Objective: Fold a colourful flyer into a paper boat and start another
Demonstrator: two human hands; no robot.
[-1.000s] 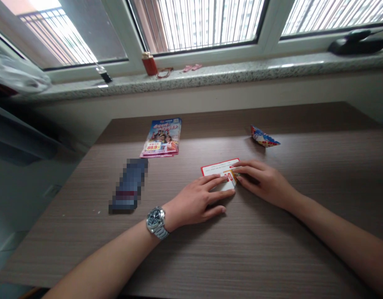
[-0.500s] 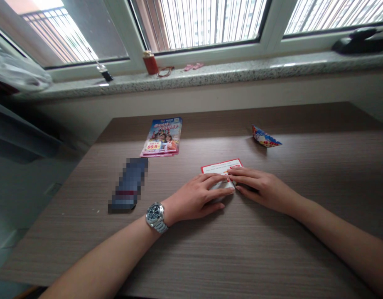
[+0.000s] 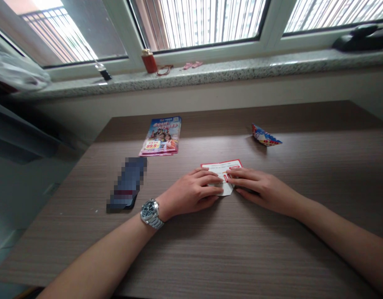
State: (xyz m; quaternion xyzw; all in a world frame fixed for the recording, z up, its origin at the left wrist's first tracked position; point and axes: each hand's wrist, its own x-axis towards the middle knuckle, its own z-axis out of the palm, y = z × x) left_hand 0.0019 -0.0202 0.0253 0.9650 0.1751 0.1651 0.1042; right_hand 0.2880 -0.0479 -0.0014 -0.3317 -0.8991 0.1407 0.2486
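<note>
A white sheet of paper with a red border lies on the brown table, its near right corner folded or cut at a slant. My left hand, with a metal watch on the wrist, rests its spread fingers on the paper's left part. On the right side my right hand lies with fingers stretched over the paper's edge. Neither hand grips anything. Between the fingertips, red print on the paper shows.
A stack of colourful flyers lies at the back left, with a blurred dark phone-like object nearer. A folded colourful paper piece stands at the back right. Behind the table, a stone windowsill holds a red lighter-like item.
My left hand has slid left along the paper, uncovering more of its middle and near edge. My right hand has hardly moved.
</note>
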